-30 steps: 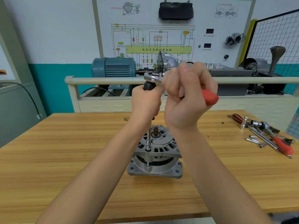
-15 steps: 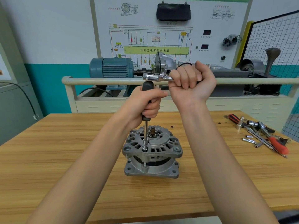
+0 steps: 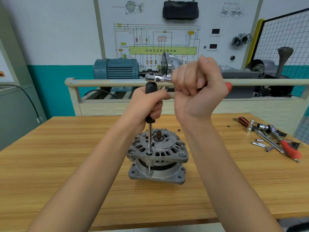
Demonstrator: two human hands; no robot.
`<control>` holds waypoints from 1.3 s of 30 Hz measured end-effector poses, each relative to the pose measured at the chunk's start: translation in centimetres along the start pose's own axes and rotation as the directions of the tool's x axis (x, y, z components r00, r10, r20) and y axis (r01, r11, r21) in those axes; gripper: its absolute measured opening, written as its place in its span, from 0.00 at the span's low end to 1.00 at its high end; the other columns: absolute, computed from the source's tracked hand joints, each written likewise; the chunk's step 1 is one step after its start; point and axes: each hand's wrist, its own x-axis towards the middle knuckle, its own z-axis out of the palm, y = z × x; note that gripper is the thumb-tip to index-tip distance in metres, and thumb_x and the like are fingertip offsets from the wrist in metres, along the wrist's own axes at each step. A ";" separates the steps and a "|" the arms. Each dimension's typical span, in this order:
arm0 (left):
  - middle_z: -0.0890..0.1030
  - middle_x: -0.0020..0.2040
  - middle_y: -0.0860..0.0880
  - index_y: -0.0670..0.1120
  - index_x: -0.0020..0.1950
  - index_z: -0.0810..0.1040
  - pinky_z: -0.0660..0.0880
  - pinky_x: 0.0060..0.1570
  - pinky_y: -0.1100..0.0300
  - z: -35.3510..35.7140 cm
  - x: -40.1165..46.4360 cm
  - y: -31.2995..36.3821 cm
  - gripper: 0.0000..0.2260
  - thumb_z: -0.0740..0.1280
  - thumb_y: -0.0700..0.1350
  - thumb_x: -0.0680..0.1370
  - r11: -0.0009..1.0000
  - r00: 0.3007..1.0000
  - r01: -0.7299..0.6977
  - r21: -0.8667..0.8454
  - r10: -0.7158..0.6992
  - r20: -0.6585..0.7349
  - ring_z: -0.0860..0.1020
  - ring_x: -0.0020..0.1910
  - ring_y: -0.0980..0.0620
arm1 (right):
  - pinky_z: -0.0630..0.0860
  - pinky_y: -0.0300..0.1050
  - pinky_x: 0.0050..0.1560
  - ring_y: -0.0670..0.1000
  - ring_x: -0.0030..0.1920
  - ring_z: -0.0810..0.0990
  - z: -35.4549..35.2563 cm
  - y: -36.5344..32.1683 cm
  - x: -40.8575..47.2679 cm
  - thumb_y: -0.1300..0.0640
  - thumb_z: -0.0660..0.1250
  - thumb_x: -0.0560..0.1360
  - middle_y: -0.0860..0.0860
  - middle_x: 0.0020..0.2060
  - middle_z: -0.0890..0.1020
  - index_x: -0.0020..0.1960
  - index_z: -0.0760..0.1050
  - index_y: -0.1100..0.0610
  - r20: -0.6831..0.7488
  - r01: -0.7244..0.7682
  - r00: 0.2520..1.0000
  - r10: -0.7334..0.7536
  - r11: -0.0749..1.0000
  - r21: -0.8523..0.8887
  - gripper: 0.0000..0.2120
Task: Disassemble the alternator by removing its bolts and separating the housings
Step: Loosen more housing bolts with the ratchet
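A grey cast alternator [image 3: 158,156] stands upright on the wooden table [image 3: 66,164], shaft end up. A long socket extension [image 3: 150,138] with a black grip runs straight down onto a bolt at the upper housing's left lug. My left hand [image 3: 147,104] grips that black handle. On top sits a chrome ratchet head [image 3: 154,78]. My right hand [image 3: 199,87] grips the ratchet's handle, and its red end [image 3: 228,86] sticks out to the right of my fist. Another bolt head [image 3: 182,154] shows on the housing's right lug.
Loose tools [image 3: 274,138] lie at the table's right edge: a red-handled ratchet, a screwdriver, an extension bar, several small sockets. Behind the table runs a cream rail [image 3: 100,82] with a blue motor [image 3: 117,68] and a wiring trainer board [image 3: 167,39].
My right hand swung the ratchet handle round from pointing toward me to pointing right. My left hand stayed on the black grip. The view shifted slightly.
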 end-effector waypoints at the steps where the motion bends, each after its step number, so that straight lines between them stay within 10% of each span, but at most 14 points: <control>1: 0.61 0.20 0.53 0.47 0.28 0.63 0.57 0.21 0.66 -0.6 0.1 0.1 0.19 0.66 0.34 0.74 0.999 0.995 0.030 -0.024 -0.027 0.095 0.58 0.19 0.55 | 0.56 0.39 0.25 0.46 0.20 0.53 -0.4 -0.2 0.5 0.65 0.56 0.72 0.46 0.15 0.60 0.20 0.61 0.52 -0.035 -0.080 0.996 0.083 0.994 0.080 0.23; 5: 0.62 0.19 0.53 0.48 0.25 0.66 0.58 0.21 0.66 -1.8 0.5 0.9 0.16 0.68 0.42 0.69 0.988 0.877 0.149 -0.024 -0.121 0.464 0.60 0.16 0.57 | 0.53 0.37 0.23 0.47 0.17 0.52 -2.1 -0.2 2.2 0.62 0.56 0.69 0.48 0.14 0.57 0.19 0.59 0.54 -0.231 -0.258 0.894 0.384 0.862 0.435 0.20; 9: 0.59 0.17 0.54 0.49 0.22 0.63 0.53 0.20 0.67 -1.1 0.6 0.7 0.21 0.66 0.39 0.73 0.986 0.911 0.163 -0.022 -0.141 0.388 0.57 0.15 0.58 | 0.53 0.37 0.23 0.47 0.16 0.55 -2.8 0.2 2.5 0.62 0.57 0.69 0.48 0.15 0.57 0.20 0.59 0.54 -0.285 -0.224 0.867 0.408 0.832 0.508 0.19; 14: 0.57 0.19 0.54 0.50 0.24 0.59 0.53 0.20 0.69 0.3 0.2 0.1 0.24 0.62 0.35 0.77 0.998 0.998 0.061 0.001 -0.061 0.031 0.54 0.17 0.56 | 0.55 0.40 0.23 0.47 0.19 0.52 -1.9 0.1 1.2 0.63 0.56 0.71 0.48 0.15 0.58 0.19 0.60 0.53 -0.190 -0.165 0.957 0.221 0.947 0.274 0.22; 20: 0.60 0.22 0.53 0.48 0.29 0.60 0.54 0.21 0.68 1.9 0.1 -0.3 0.19 0.65 0.35 0.73 0.996 0.943 -0.015 0.093 0.045 -0.330 0.57 0.18 0.56 | 0.55 0.43 0.29 0.46 0.22 0.58 0.8 1.3 -1.2 0.65 0.62 0.70 0.48 0.19 0.59 0.28 0.62 0.51 0.080 0.206 0.978 -0.192 0.950 -0.235 0.16; 32: 0.60 0.20 0.53 0.47 0.31 0.61 0.55 0.20 0.68 1.5 -0.4 0.8 0.17 0.64 0.36 0.75 0.998 0.961 0.051 0.028 -0.041 -0.273 0.56 0.18 0.55 | 0.68 0.45 0.42 0.54 0.36 0.69 0.0 -0.6 -0.8 0.69 0.61 0.68 0.54 0.33 0.72 0.41 0.67 0.59 0.186 -0.032 0.978 0.097 0.945 -0.325 0.07; 39: 0.61 0.18 0.54 0.47 0.32 0.62 0.55 0.20 0.68 1.7 -0.3 0.8 0.15 0.62 0.36 0.75 0.998 0.952 0.059 -0.002 -0.057 -0.302 0.56 0.17 0.56 | 0.70 0.51 0.65 0.54 0.58 0.73 -1.3 -0.6 -1.1 0.71 0.63 0.63 0.58 0.52 0.73 0.62 0.64 0.64 0.122 -0.206 0.948 0.295 0.857 -0.473 0.28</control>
